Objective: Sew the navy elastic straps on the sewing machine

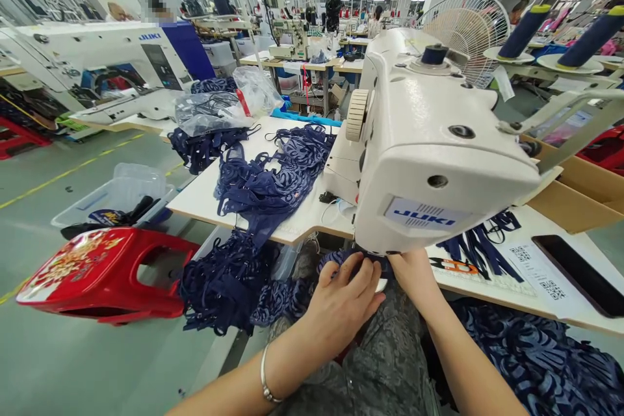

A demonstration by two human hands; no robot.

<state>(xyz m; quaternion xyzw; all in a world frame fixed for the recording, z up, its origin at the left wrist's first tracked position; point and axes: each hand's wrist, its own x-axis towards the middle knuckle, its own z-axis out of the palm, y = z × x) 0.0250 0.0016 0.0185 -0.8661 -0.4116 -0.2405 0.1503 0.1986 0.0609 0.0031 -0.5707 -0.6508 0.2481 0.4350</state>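
Note:
A white JUKI sewing machine (439,162) stands in front of me, its head over my hands. My left hand (346,289), a bangle at its wrist, has its fingers bent and closed on a navy lace garment (327,262) under the machine head. My right hand (413,273) reaches under the head from the right, at the same navy fabric. The machine covers its fingertips, so I cannot see what they grip. Beside my right wrist lie orange-handled snips (455,266) on the table edge.
Navy lace garments (277,175) are heaped on the white table (195,198), with more hanging below its left edge. Navy straps (480,250), a phone (580,273) and a printed sheet lie at right. A red stool (107,273) and clear bin stand left. Cardboard box (589,188) behind right.

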